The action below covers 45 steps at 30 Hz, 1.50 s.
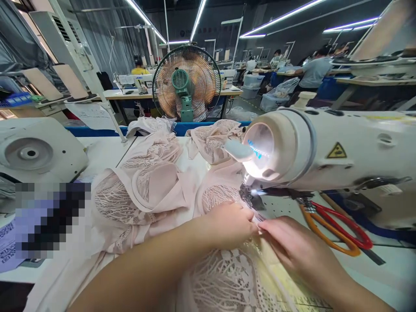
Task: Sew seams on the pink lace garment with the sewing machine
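A pale pink lace bra (224, 277) lies on the bed below the sewing machine head (351, 138), its edge running up to the lit presser foot. My left hand (230, 223) is closed on the fabric just in front of the foot, fingers curled. Close against it, my right hand (289, 240) pinches the same edge between thumb and fingers. A thin pale strip (276, 277) trails down from the pinched edge. Beneath both hands, part of the fabric is hidden.
More lace bras (149, 186) are heaped left and behind. Scissors with red and orange handles (341, 229) lie right of my right hand. A second machine (39, 149) stands at left. A large fan (186, 84) is beyond the table; people (315, 71) sit farther back.
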Tool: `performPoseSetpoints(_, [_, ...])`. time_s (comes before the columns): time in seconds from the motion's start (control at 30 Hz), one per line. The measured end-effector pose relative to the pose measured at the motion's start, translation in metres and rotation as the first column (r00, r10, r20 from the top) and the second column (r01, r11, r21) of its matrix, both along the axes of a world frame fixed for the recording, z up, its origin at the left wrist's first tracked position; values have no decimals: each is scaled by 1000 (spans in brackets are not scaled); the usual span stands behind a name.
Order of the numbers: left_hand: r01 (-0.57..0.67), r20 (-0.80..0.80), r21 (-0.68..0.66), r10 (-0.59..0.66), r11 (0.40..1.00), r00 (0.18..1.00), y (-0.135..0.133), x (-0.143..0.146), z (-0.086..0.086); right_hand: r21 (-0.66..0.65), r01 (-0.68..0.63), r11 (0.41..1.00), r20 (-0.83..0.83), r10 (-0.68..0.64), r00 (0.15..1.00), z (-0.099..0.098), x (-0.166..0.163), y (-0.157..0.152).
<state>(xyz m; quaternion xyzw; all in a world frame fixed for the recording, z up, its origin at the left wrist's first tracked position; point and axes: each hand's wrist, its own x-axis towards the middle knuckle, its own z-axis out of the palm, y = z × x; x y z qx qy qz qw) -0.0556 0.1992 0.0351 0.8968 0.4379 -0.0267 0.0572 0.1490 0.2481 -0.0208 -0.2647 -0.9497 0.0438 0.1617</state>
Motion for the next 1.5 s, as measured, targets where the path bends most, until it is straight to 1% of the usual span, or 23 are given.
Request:
performPoseSetpoints(0.17, [-24, -3, 9, 24, 1000, 1000, 2, -4, 2, 136, -59, 989, 17, 57, 998, 2, -8, 3])
performPoseSetpoints(0.3, [-62, -11, -13, 62, 998, 998, 5, -6, 2, 285, -107, 953, 55, 95, 994, 4, -15, 9])
performPoseSetpoints(0.4, [-72, -35, -59, 70, 996, 997, 6, -7, 3, 341, -118, 933, 39, 111, 993, 5, -19, 10])
performPoseSetpoints(0.53, [-81, -63, -111, 74, 991, 995, 5, -8, 6, 314, -93, 945, -2, 99, 995, 5, -21, 5])
performPoseSetpoints(0.77, [-64, -11, -61, 63, 996, 998, 3, -6, 6, 238, -38, 971, -72, 57, 996, -3, -10, 4])
performPoseSetpoints(0.93, [-75, -3, -47, 75, 996, 997, 4, -8, 5, 233, 24, 972, -141, 9, 990, -6, -12, 8])
performPoseSetpoints(1.1, [-66, -20, 35, 67, 997, 998, 11, -14, -5, 200, 64, 978, -151, -34, 988, -9, -16, 11])
performPoseSetpoints(1.23, [-63, -3, 59, 63, 996, 998, 15, -16, -11, 193, 65, 979, -131, -40, 991, -12, -16, 10])
performPoseSetpoints(1.37, [-80, 7, 47, 79, 996, 997, 16, -17, -9, 198, 67, 978, -120, -43, 992, -14, -14, 9])
performPoseSetpoints(1.5, [-84, 8, 18, 84, 996, 996, 18, -19, -6, 191, 60, 980, -127, -36, 991, -12, -11, 9])
